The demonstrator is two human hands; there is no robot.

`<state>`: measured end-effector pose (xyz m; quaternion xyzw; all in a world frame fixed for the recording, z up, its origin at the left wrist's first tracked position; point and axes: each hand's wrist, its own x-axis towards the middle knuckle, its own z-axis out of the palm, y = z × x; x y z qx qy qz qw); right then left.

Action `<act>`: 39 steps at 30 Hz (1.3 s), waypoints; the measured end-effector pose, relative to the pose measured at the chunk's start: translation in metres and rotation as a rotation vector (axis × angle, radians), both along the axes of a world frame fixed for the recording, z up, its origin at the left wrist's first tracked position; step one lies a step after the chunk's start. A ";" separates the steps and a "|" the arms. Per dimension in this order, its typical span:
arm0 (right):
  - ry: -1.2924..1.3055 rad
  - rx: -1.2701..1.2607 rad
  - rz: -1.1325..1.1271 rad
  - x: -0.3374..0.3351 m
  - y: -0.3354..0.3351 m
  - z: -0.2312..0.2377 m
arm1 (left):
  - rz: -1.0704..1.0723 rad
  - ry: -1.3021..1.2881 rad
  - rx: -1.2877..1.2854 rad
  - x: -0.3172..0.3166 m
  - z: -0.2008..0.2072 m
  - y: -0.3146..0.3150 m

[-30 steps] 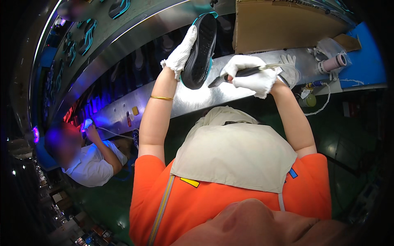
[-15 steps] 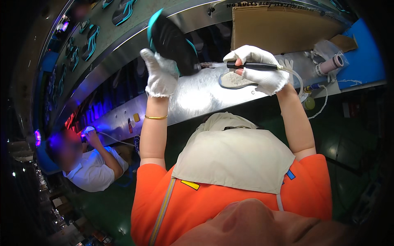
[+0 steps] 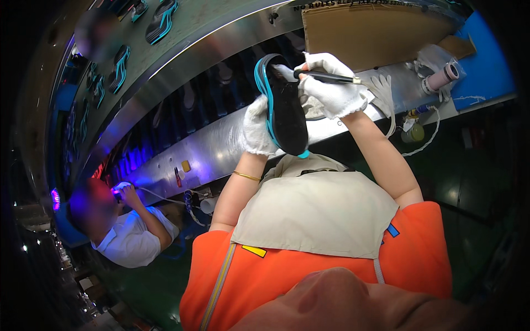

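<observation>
In my gloved left hand (image 3: 256, 128) is a black shoe sole (image 3: 290, 118) with a teal edge. The hand grips it along its left side, and the sole stands lengthwise with its hollow face showing. A glue brush (image 3: 328, 77) with a black handle is pinched in my gloved right hand (image 3: 339, 94). Its pale bristle tip lies against the inner face of the sole near the far end. From the handle's back end a clear tube runs down to the right. Under my right hand a pale pad on the metal bench (image 3: 221, 135) is partly hidden.
A conveyor belt (image 3: 207, 15) with several teal-edged soles runs beyond the bench. A cardboard sheet (image 3: 375, 38) stands at the back, near a pink cylinder (image 3: 441, 78) and a blue surface (image 3: 488, 60). A co-worker (image 3: 130, 231) sits at the left. Red-handled pliers (image 3: 178, 176) lie on the bench.
The sole has swung right and nearer, turning from tilted away to lengthwise before me. My left fingers have closed round its side. The brush tip has moved to the sole's far end.
</observation>
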<state>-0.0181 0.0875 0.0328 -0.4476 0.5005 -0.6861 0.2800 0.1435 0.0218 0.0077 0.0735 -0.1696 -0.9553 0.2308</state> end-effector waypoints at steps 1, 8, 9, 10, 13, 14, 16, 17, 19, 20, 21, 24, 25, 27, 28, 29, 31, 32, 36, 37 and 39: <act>0.081 -0.047 0.007 0.005 0.000 0.000 | -0.009 0.024 0.016 -0.007 0.004 0.003; -0.085 0.036 0.176 0.009 0.023 0.014 | 0.170 -0.104 -0.043 -0.009 -0.004 -0.001; -0.054 -0.015 0.125 0.011 0.020 0.012 | 0.244 -0.127 -0.042 -0.013 -0.001 0.000; 0.075 -0.048 0.087 0.012 0.019 0.009 | 0.258 -0.135 -0.049 -0.017 0.004 0.001; 0.469 -0.199 0.006 0.018 0.019 0.006 | 0.253 -0.169 -0.155 -0.018 -0.005 -0.007; 0.354 -0.068 0.100 0.022 0.024 -0.001 | 0.275 -0.170 -0.160 -0.020 -0.010 -0.011; 0.151 0.043 0.226 0.024 0.029 0.000 | 0.181 -0.014 -0.117 -0.015 -0.005 -0.010; 0.151 0.086 0.184 0.022 0.030 0.000 | 0.285 -0.134 -0.147 -0.017 -0.001 -0.008; 0.185 0.123 0.117 0.021 0.030 0.001 | 0.231 -0.062 -0.074 -0.014 -0.008 -0.013; 0.179 0.073 0.103 0.025 0.030 -0.002 | 0.228 -0.065 -0.084 -0.015 -0.016 -0.019; 0.175 0.022 0.088 0.030 0.029 -0.007 | 0.244 -0.075 -0.130 -0.017 -0.016 -0.022; -0.014 0.130 0.248 0.036 0.039 0.003 | 0.304 -0.107 -0.128 -0.017 -0.013 -0.024; -0.044 0.177 0.282 0.031 0.039 0.006 | 0.304 -0.094 -0.133 -0.016 -0.012 -0.024; -0.135 0.267 0.279 0.023 0.038 0.018 | 0.289 -0.029 -0.105 -0.016 -0.005 -0.023; -0.014 0.126 0.196 0.018 0.033 0.006 | 0.248 0.073 -0.121 -0.016 0.000 -0.019; -0.041 0.097 0.162 0.013 0.032 0.007 | 0.233 0.069 -0.077 -0.014 0.006 -0.013; -0.137 0.037 0.140 0.008 0.032 0.007 | 0.240 0.026 0.008 -0.013 0.024 -0.001; -0.122 0.008 0.116 0.008 0.032 0.005 | 0.238 0.070 0.048 -0.014 0.034 0.008; 0.014 -0.090 0.180 0.034 0.041 0.007 | 0.192 0.216 0.015 -0.014 0.013 -0.004; 0.018 -0.027 0.213 0.037 0.043 0.006 | 0.212 0.063 -0.079 -0.016 0.012 -0.004; -0.048 0.055 0.311 0.032 0.043 0.003 | 0.235 0.012 -0.120 -0.015 0.011 -0.006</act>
